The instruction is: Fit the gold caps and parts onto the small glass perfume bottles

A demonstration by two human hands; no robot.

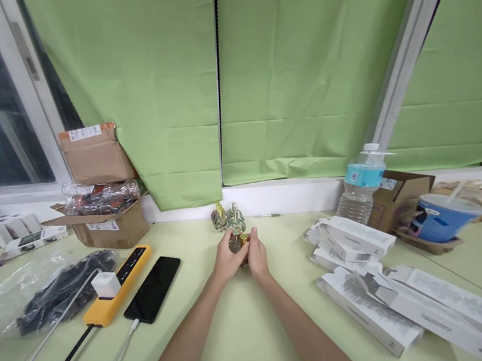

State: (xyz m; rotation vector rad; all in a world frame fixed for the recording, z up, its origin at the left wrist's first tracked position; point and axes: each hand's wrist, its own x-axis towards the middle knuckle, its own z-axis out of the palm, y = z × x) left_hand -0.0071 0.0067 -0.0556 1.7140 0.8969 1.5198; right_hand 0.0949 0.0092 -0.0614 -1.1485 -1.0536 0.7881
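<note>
Both my hands meet at the middle of the pale green table (246, 336). My left hand (227, 259) and my right hand (257, 255) are closed around a small toy-like figure (235, 229) with green and yellow parts that sticks up between the fingers. A second small similar piece (218, 217) stands just behind it on the table, apart from my hands. What the figure is exactly is too small to tell.
To the left lie a black phone (154, 296), a yellow power strip (116, 286) with a white charger (105, 284), cables and a plastic bag of dark parts (58, 289). Cardboard boxes (107, 224) stand behind. White boxes (405, 307), a water bottle (362, 186) and a blue cup (443, 216) are on the right.
</note>
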